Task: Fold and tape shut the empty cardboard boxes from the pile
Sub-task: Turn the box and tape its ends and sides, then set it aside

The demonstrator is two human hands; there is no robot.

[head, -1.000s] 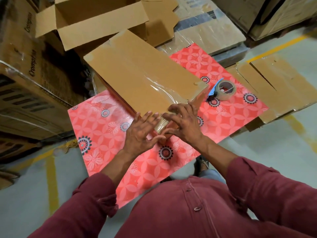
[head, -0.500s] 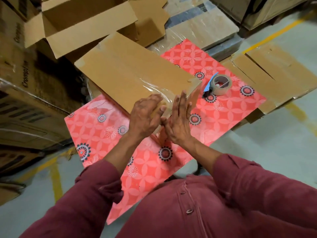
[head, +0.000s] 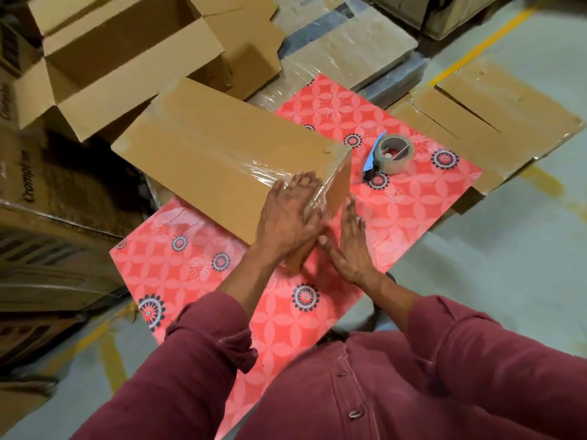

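2 hands, 1 closed box [head: 222, 160].
My left hand [head: 286, 214] and right hand [head: 349, 246] press flat on its taped end; 1 tape dispenser [head: 392, 155] lies nearby.

Red floral mat [head: 422, 198] spread flat on the grey floor [head: 524, 281]. On it, closed cardboard box [head: 222, 154] at left, tape dispenser [head: 392, 154] just beside, apart.

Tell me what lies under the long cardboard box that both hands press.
The long cardboard box rests on a red flowered mat, which continues beneath it. The left hand and right hand cover its near corner; its inside is hidden.
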